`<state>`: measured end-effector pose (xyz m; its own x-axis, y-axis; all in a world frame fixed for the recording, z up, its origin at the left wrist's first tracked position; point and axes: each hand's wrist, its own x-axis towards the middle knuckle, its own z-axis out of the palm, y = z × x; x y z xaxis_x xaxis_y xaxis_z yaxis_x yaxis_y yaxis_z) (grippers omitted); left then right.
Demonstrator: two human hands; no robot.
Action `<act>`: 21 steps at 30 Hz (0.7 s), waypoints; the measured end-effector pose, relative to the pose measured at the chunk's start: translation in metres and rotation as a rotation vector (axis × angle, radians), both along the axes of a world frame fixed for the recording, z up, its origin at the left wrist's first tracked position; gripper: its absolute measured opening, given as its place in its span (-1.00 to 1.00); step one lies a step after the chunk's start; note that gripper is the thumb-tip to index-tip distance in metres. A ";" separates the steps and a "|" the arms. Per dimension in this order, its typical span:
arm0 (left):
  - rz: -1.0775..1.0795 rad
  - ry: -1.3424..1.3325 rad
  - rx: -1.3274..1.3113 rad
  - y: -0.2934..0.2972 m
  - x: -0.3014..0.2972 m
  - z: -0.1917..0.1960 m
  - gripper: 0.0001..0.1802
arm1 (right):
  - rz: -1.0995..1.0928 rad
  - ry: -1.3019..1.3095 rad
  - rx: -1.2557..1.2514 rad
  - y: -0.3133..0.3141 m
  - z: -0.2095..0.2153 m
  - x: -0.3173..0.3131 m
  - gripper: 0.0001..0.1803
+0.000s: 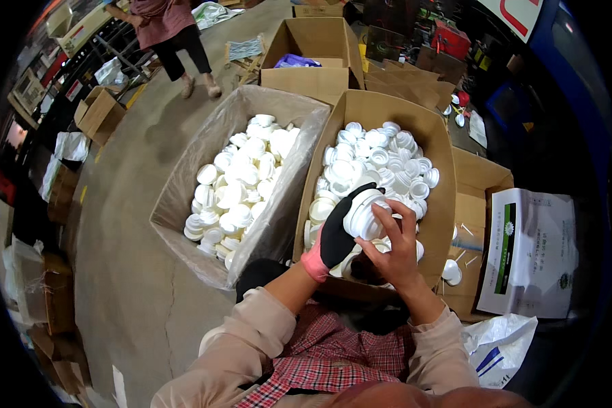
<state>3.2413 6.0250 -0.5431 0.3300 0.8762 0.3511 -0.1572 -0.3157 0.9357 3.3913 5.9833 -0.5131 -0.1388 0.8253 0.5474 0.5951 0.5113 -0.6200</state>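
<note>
A round white plastic cap with a stepped, ridged side (pixel 364 216) is held over the near part of a cardboard box (pixel 394 109). My left hand (pixel 334 238), in a black glove with a pink cuff, is closed around the cap from the left. From the right, the bent fingers of my bare right hand (pixel 398 251) grip its side. Below the cap, the box holds many loose white caps (pixel 387 156). Just to the left stands a second box, lined with clear plastic (pixel 190 163), with a heap of similar white caps (pixel 241 183).
An open cardboard box (pixel 319 41) with a purple item stands beyond. To the right are a cardboard tray (pixel 466 299) with thin white sticks, a printed white sack (pixel 534 251) and a crumpled bag (pixel 500 347). Another person (pixel 170 34) stands at the far left.
</note>
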 end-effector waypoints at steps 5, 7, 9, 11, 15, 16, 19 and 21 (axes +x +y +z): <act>-0.043 -0.104 -0.069 -0.003 0.000 -0.001 -0.37 | 0.003 -0.036 0.028 0.000 0.004 -0.001 -0.26; 0.015 -0.079 -0.012 -0.004 0.002 0.008 -0.38 | 0.005 0.000 0.024 -0.001 0.004 -0.002 -0.28; 0.008 -0.071 -0.005 -0.003 0.001 0.008 -0.38 | 0.001 -0.012 0.025 -0.001 0.004 -0.002 -0.28; -0.067 -0.240 -0.216 -0.003 -0.001 -0.003 -0.36 | 0.005 -0.015 0.027 0.000 0.003 -0.004 -0.29; -0.120 -0.284 -0.353 -0.011 0.005 0.017 -0.26 | 0.027 -0.018 -0.005 0.001 0.004 0.006 -0.29; -0.130 -0.267 -0.358 -0.011 0.003 0.019 -0.27 | 0.045 -0.006 -0.023 0.001 0.006 0.009 -0.29; -0.195 -0.249 -0.378 -0.013 0.006 0.018 -0.23 | 0.087 0.664 -0.190 0.011 -0.008 0.009 -0.44; -0.140 0.013 -0.119 -0.010 0.012 0.005 -0.19 | 0.025 0.734 -0.350 0.021 -0.019 0.014 -0.57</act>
